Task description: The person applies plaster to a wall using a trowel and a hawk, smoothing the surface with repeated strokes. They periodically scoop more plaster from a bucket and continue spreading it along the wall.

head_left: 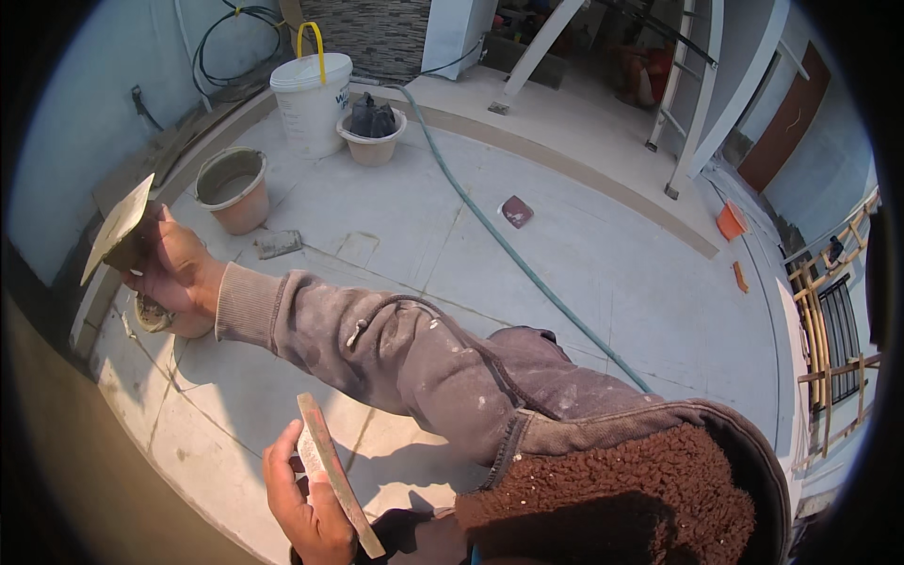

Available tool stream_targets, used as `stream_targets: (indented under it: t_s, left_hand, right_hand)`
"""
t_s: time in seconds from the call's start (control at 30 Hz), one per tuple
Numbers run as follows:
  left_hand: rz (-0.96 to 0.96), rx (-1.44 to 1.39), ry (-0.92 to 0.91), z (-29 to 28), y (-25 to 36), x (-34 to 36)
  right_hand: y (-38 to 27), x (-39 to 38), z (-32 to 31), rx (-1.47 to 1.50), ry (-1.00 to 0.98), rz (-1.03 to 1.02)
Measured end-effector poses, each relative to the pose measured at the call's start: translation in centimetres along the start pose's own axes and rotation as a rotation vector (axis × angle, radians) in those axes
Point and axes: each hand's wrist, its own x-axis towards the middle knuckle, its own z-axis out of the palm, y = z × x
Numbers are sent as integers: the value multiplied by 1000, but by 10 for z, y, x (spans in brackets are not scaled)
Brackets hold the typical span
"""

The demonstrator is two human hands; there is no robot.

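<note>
One flat trowel (115,226) was gripped in the right hand (181,259), near the wall (66,179); one slim board (338,473) was gripped in the left hand (306,504); a grey-lined bucket (243,213) stood nearby; work appeared under way, completed and remaining portions indeterminable.

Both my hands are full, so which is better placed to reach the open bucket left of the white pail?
Your right hand, likely: it holds a flat plate, is stretched out and appears closer to the bucket. Your left hand, gripping a board, sits lower in view, farther away.
</note>
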Motion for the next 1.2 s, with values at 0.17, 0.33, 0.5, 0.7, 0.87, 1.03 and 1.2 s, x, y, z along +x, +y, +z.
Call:
stream_targets:
  t_s: [0.17,0.33,0.5,0.7,0.87,1.03,1.2]
  left_hand:
    - [-152,-391,110,-3,-1,22]
    - [11,-799,334,-27,-9,64]
    - [316,-843,335,-53,-60,149]
    - [305,-1279,386,26,-67,186]
    - [296,-597,606,50,-107,195]
    - [372,-1560,344,66,-143,205]
    - [384,-1473,401,57,-122,192]
  right_hand:
    - [-92,-53,48,-322,-33,-116]
    - [-141,-72,18,-304,-203,-178]
    - [-171,-85,-3,-496,-343,-424]
    - [-202,-117,-29,-1578,-158,-869]
    - [-194,-130,11,-1647,-373,-813]
    - [-179,-134,32,-1799,-644,-826]
    - [-152,-142,41,-1801,-678,-630]
